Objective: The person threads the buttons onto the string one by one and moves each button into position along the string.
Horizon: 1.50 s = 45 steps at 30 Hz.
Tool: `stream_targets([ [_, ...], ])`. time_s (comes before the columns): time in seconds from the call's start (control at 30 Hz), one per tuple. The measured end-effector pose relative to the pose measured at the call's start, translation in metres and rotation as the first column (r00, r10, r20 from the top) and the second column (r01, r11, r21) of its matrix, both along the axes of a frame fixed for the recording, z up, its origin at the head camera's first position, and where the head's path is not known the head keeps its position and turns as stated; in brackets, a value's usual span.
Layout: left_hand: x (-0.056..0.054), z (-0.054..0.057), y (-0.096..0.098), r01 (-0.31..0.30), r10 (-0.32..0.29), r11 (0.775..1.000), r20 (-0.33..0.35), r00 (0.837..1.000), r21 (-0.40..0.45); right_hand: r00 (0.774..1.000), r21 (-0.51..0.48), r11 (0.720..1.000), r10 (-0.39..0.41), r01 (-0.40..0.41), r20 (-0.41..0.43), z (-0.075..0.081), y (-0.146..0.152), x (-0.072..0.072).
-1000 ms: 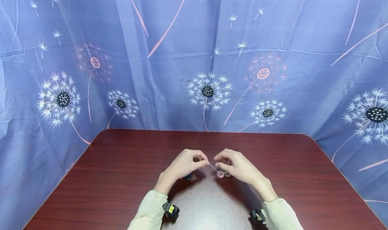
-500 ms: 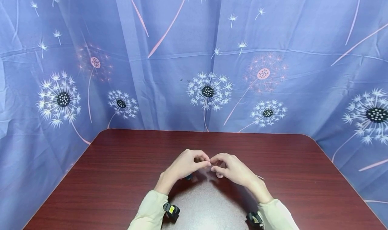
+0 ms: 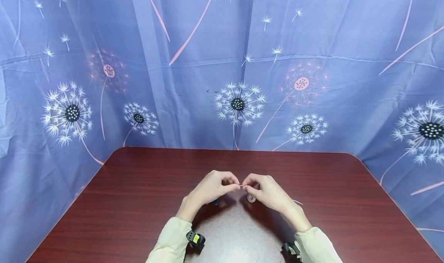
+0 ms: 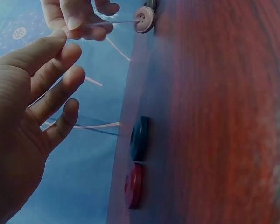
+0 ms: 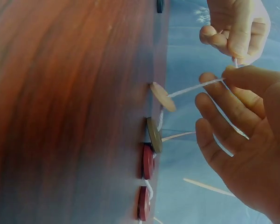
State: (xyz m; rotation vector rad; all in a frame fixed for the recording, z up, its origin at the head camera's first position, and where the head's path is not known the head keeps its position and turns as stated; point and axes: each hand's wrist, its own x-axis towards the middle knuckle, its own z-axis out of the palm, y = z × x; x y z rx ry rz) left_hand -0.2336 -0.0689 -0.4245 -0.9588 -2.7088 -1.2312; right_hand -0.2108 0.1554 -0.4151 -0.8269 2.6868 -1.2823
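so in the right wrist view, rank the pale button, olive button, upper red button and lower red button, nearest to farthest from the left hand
1. Pale button: tilted, down and left of the left hand in that view
2. Olive button: below the pale one
3. Upper red button: just under the olive one
4. Lower red button: lowest
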Motion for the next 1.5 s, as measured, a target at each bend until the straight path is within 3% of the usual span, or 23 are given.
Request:
stream_targets([
  [0.2, -0.001, -0.003, -0.001, -0.010, 0.009, 1.000, -0.020, 1.000, -0.012, 0.999, -0.016, 0.998, -0.054, 0.054, -0.004, 0.002, 0.000, 0.000],
  [0.53, -0.002, -0.003, -0.002, -0.031, 0.031, 0.999, -0.024, 0.999, -0.017, 0.997, -0.023, 0.997, -0.075, 0.075, -0.008, 0.002, -0.001, 0.000],
  [0.83, -0.008, -0.007, -0.014, 0.044, -0.045, 0.999, 0.091, 0.995, 0.010, 0.998, -0.031, 0.997, -0.067, 0.067, -0.010, 0.001, 0.000, -0.001],
  [1.03, -0.011, -0.008, -0.025, 0.067, -0.070, 0.997, 0.112, 0.991, 0.026, 0.998, -0.035, 0.998, -0.061, 0.061, -0.003, 0.002, 0.000, 0.000],
  [1.5, -0.014, -0.013, -0.047, 0.141, -0.126, 0.982, 0.117, 0.985, -0.128, 0.998, -0.025, 0.998, -0.055, 0.056, 0.022, 0.003, 0.001, 0.000],
])
